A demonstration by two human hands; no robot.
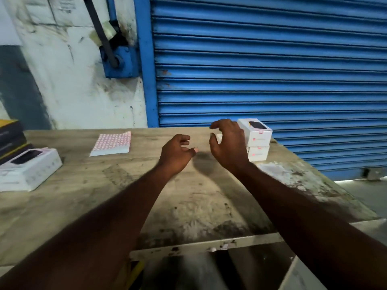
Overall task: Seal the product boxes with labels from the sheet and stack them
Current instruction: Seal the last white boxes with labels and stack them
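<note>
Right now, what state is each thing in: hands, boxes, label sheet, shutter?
Left hand: loosely curled above the table; unclear whether it pinches a label.
Right hand: fingers spread, holding nothing.
Right boxes: two stacked, closed.
Left box: lying flat, closed.
Dark boxes: stacked, far left.
Label sheet: flat on the table.
Shutter: down.

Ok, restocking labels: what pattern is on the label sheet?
The label sheet shows a grid of small pink squares on white, seen in the head view.
</note>
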